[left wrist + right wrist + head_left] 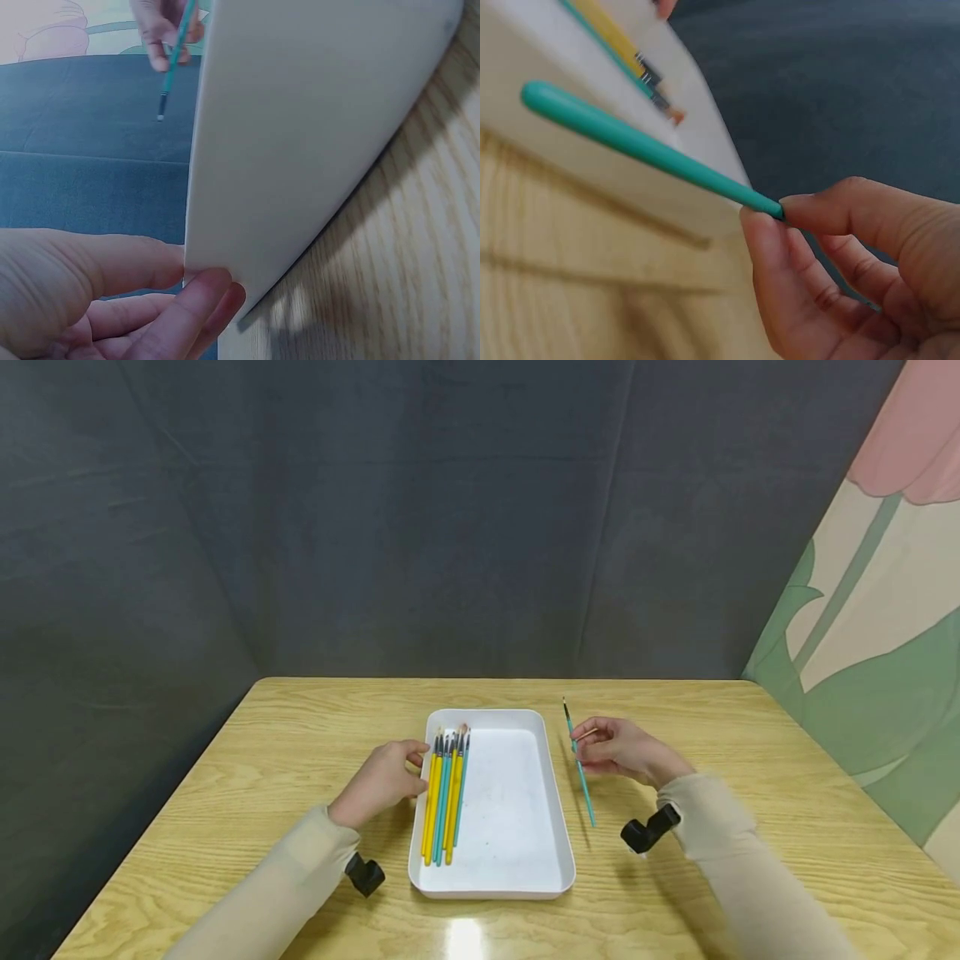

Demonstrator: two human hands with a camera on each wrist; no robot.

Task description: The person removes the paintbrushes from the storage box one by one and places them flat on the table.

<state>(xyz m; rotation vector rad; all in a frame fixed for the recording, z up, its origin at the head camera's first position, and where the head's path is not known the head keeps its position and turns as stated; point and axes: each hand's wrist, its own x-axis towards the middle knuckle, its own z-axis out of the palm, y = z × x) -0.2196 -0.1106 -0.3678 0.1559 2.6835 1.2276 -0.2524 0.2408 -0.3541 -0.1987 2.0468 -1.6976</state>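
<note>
- Right hand is pinching a teal brush just right of the tray.
- Left hand is pinching the tray's left wall, seemingly steadying it.
- Other brushes are lying inside the tray.
- Judged best: gripping lightly, sparing the bristles.

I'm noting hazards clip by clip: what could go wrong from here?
The right hand pinches one teal brush, which might swivel or slip. The other brushes lie along the left side of the white tray and could shift if the left hand, holding that side, nudges it.
</note>
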